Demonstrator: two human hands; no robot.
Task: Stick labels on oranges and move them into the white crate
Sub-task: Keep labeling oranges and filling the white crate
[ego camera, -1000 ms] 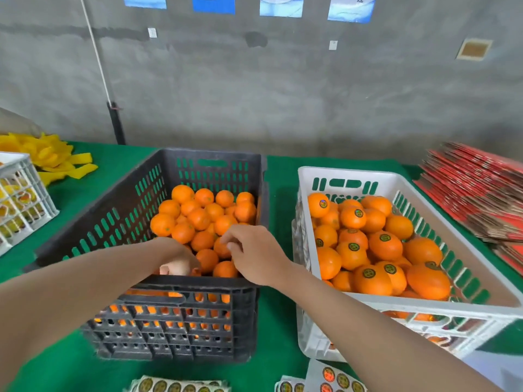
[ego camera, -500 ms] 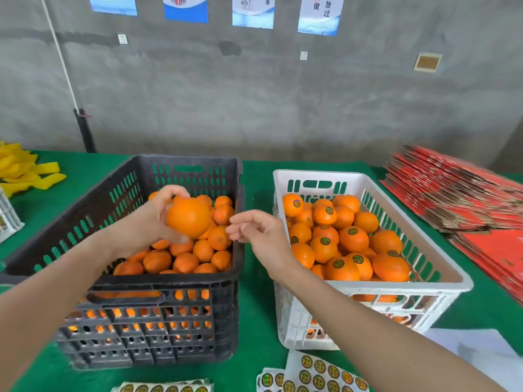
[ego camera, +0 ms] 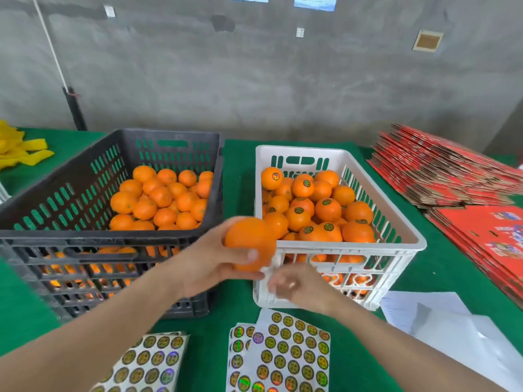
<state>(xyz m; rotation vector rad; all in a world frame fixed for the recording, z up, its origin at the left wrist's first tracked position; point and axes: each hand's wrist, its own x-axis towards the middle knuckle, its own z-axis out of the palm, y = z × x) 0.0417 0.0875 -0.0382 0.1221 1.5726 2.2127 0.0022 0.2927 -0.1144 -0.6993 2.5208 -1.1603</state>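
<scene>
My left hand grips an unlabelled orange in the air between the two crates, just in front of the white crate's near left corner. My right hand hovers below the orange, blurred, its fingers loosely curled; whether it pinches a label I cannot tell. The white crate on the right holds several oranges with round labels. The black crate on the left holds several bare oranges. Sheets of round labels lie on the green cloth near me.
Another label sheet lies at the lower left. Flattened red cartons are stacked at the right, white paper lies near them, and yellow material sits at the far left. A grey wall stands behind the table.
My left hand has lifted an orange out of the black crate and carried it right and toward me. My right hand has dropped below it, nearer the label sheets.
</scene>
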